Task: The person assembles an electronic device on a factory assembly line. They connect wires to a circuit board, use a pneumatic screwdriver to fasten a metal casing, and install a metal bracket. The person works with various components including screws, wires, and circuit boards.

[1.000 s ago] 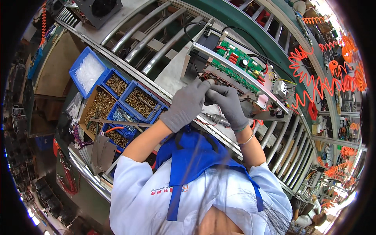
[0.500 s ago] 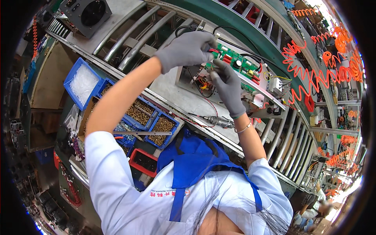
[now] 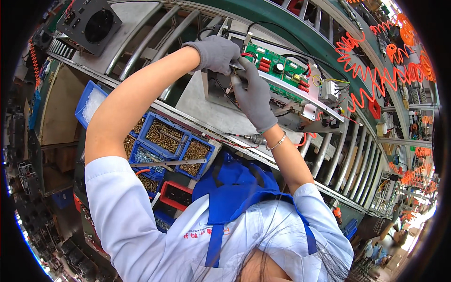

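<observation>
Grey-gloved left hand [image 3: 216,54] and grey-gloved right hand [image 3: 254,96] are nearer the green rectangular circuit board [image 3: 276,75] than one second ago; fingers bend, grip I cannot tell.

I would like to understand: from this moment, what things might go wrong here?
The left hand and right hand, both gloved, are close together beside the green circuit board; a slip might bump its components.

The slim metal tool lies near the right forearm in this view, so the arm could knock it.

The metal strip lies across the blue bins; a nudge might shift it.
</observation>
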Action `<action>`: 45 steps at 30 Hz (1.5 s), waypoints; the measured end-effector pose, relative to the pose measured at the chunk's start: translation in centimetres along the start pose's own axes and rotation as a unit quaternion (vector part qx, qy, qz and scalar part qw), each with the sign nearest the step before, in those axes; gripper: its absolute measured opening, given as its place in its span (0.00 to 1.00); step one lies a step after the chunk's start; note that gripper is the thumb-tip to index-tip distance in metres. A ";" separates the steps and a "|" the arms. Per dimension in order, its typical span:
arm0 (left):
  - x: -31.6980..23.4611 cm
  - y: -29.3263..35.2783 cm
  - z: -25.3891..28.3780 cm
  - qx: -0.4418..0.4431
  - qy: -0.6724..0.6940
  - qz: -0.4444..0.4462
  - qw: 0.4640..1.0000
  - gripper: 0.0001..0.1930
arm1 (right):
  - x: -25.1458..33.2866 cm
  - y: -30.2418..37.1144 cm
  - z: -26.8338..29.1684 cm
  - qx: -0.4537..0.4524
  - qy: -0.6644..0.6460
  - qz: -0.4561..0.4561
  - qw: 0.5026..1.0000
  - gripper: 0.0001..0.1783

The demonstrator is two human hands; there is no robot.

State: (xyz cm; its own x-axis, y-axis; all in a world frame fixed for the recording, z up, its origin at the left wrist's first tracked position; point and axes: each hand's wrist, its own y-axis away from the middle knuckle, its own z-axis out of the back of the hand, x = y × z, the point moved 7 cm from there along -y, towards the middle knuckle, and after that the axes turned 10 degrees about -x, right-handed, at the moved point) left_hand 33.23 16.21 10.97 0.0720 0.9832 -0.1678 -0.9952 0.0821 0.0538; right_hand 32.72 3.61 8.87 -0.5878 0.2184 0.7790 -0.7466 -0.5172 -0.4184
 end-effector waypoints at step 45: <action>-20.3 -8.3 -1.6 -0.161 0.198 -0.136 0.957 0.21 | -11.3 6.0 18.6 -0.159 -0.004 -0.161 0.974 0.15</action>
State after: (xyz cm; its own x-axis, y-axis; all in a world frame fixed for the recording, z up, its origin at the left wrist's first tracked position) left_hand 39.93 -4.64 12.38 0.3639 0.7888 -0.4953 -0.9166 0.2088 -0.3410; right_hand 40.63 -17.33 6.21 -0.3068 0.3206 0.8962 -0.9510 -0.1411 -0.2751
